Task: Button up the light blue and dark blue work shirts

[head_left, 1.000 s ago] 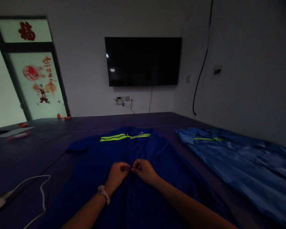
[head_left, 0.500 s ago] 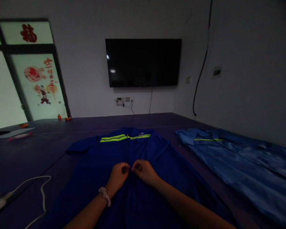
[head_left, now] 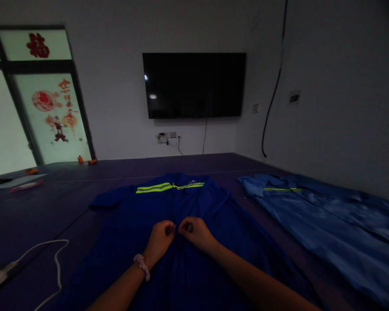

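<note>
A dark blue short-sleeved work garment lies spread out, front side up, with yellow-green reflective strips across its chest. My left hand, with a pale scrunchie on the wrist, pinches the cloth along the front opening. Facing it, my right hand pinches the other side of the opening. The fingertips of both hands almost meet at the middle line. Exactly what lies between them is too dark and small to make out beyond the garment's edge.
A lighter blue garment lies at the right. White cable runs along the left foreground. Pink-rimmed item and small orange objects sit on the purple surface farther back. A television hangs on the wall.
Almost nothing differs. Both hands stay pinched at the same spot on the garment's front, and the view has shifted very slightly.
</note>
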A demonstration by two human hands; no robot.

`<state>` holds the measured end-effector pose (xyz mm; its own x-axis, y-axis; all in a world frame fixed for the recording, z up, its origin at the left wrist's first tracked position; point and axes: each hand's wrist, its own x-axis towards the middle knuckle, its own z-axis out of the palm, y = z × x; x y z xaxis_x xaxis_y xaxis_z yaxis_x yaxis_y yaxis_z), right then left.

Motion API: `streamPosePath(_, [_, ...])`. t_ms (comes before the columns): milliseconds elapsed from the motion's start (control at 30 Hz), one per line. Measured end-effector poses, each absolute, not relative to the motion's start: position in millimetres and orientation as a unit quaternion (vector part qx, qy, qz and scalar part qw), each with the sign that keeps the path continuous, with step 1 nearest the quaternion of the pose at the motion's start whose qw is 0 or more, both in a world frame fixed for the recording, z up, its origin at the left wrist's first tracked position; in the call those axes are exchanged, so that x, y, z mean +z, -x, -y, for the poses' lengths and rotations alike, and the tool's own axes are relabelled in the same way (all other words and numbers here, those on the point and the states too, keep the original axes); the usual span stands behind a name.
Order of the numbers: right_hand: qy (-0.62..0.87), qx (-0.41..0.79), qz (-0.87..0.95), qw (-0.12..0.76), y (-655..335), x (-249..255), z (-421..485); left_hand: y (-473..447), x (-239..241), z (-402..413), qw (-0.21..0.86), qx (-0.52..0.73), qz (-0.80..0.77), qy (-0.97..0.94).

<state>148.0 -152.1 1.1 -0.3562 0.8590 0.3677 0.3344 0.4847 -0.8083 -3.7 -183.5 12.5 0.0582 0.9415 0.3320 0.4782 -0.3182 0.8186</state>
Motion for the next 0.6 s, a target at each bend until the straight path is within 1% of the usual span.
streamPosePath(233, [0.391, 0.319, 0.744, 0.438, -148.2, -1.7, 149.3, 5.1, 12.2, 183.1, 0.269, 0.455, -0.518, -0.673])
streamPosePath(467, [0.394, 0.316, 0.75, 0.428, -148.8, -1.0, 148.4, 7.0, 4.4, 176.1, 0.29, 0.459, -0.509, -0.668])
streamPosePath(600, [0.409, 0.321, 0.743, 0.421, -148.5, -2.6, 146.1, 5.8, 4.7, 175.0, 0.28, 0.468, -0.504, -0.669])
